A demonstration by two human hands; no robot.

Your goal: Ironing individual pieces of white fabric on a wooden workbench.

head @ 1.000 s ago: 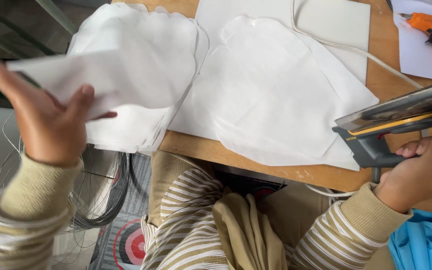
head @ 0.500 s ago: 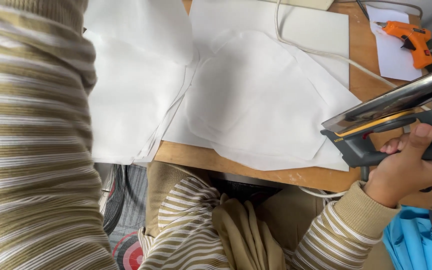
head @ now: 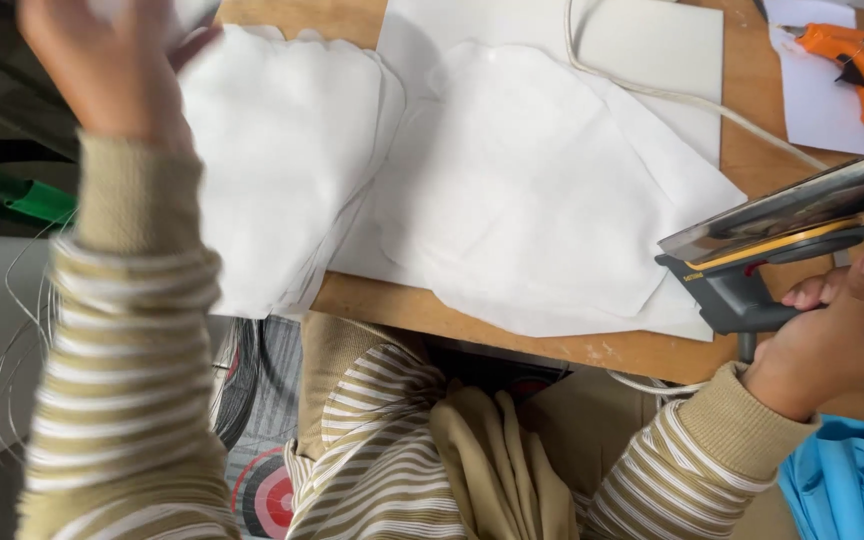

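Iron point(head: 792, 235) — dark handle, shiny soleplate — was held tilted above table edge; white fabric pieces point(head: 512, 190) lay flat, overlapping.

Bare wood strip point(head: 512, 335) at near edge, cord point(head: 692, 100) — glue gun point(head: 857, 70) crowd far right

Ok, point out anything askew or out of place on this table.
The stack of white fabric pieces hangs over the wooden table's near edge, unsupported. The right hand holds the iron tilted up, its soleplate off the cloth. Nothing looks spilled or damaged.
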